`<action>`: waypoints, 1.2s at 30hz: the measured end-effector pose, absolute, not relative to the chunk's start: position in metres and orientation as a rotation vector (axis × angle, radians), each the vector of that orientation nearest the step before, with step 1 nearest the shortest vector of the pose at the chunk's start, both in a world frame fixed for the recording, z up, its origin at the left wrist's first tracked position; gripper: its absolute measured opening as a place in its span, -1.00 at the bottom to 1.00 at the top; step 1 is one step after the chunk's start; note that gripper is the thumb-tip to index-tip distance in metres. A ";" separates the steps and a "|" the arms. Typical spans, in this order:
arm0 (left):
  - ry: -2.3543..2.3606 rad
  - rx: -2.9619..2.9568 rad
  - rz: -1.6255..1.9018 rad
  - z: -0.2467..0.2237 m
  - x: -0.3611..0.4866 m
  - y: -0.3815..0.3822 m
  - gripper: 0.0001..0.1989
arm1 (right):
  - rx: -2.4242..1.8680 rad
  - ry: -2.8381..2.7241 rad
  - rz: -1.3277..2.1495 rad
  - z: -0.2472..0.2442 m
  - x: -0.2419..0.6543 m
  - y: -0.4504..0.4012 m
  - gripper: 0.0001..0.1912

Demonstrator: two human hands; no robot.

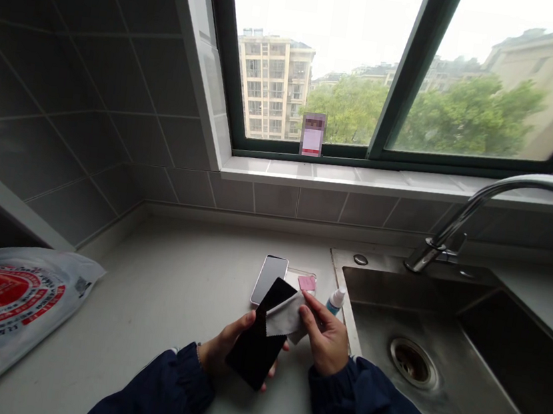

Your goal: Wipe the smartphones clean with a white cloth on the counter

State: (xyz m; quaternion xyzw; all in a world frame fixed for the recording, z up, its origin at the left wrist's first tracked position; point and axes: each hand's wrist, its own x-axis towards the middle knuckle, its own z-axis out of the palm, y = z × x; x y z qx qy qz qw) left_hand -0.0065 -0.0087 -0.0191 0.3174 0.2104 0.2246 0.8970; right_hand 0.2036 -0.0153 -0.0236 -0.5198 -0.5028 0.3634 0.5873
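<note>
Black phone: held in the left hand [224, 345] above the tabletop [162, 273], to the left of the sink [338, 268]; the phone [248, 358] has its dark face turned up towards the camera.
Phone's long axis: slanting, from the near end at lower left to the far end at upper right.
Phone's far end: points away from the person, towards the window [356, 89] and a little right.
Phone's dark face: probably the screen, though it is too dark to be sure.
Left hand: gripping, thumb along the left edge, fingertips [272, 370] showing past the right edge.
Right hand: thumb and forefinger pinch the grey cloth; the hand [329, 341] is just right of the phone.
Grey cloth: zigzag-edged, the cloth [284, 315] hangs over the phone's upper right part.
Second phone: lying on the tabletop beyond the black one, the pale phone [269, 278] has its long axis running away from the person, leaning slightly right.
Pink packet: beside that phone, the packet [306, 282] is near the bottle.
Bottle: white-capped, the bottle [335, 299] is just beyond the right hand, near the sink's left rim.
</note>
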 end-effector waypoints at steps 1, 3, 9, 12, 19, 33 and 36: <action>0.433 0.660 0.462 -0.018 -0.006 -0.009 -0.24 | -1.210 -1.170 0.844 -0.024 0.203 -0.015 -0.58; 0.424 0.671 0.451 -0.015 -0.006 -0.009 -0.21 | -1.208 -1.168 0.837 -0.024 0.203 -0.016 -0.57; 0.442 0.658 0.469 -0.012 -0.005 -0.010 -0.25 | -1.205 -1.135 0.808 -0.024 0.204 -0.016 -0.61; 0.448 0.635 0.533 -0.011 -0.003 -0.010 -0.25 | -1.208 -1.100 0.781 -0.025 0.203 -0.016 -0.63; 0.468 0.571 0.796 -0.002 0.001 -0.005 -0.32 | -1.180 -1.084 0.719 -0.023 0.202 -0.016 -0.60; 0.476 0.335 1.052 0.011 0.027 -0.006 -0.25 | -0.645 -2.184 0.091 -0.006 0.176 -0.056 -0.45; 0.546 0.297 1.150 0.015 0.026 -0.002 -0.31 | -0.681 -2.196 0.084 -0.007 0.175 -0.056 -0.47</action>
